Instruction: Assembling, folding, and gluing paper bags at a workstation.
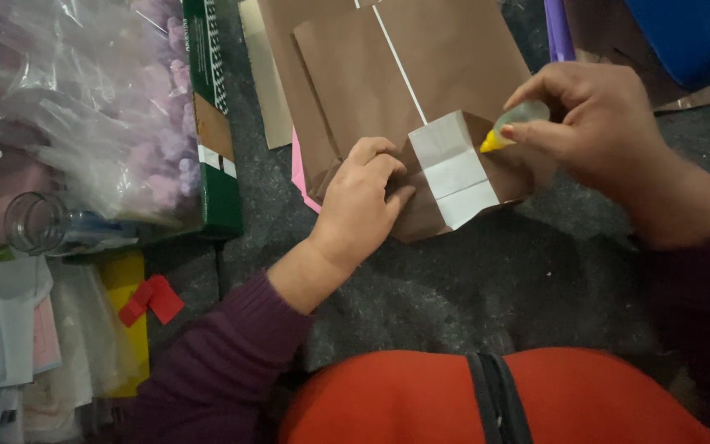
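Right hand [597,123] grips glue bottle [513,125]; left hand [365,193], curled, presses brown paper bag [388,74].

Dark purple sleeves [232,353] cover both arms above a red zipped garment [486,399].

Grey felt floor [486,279]: brown paper bags [388,74], red scraps [151,299], plastic packets [84,107].

Home craft corner, carpet floor [486,279], paper piles [18,337]
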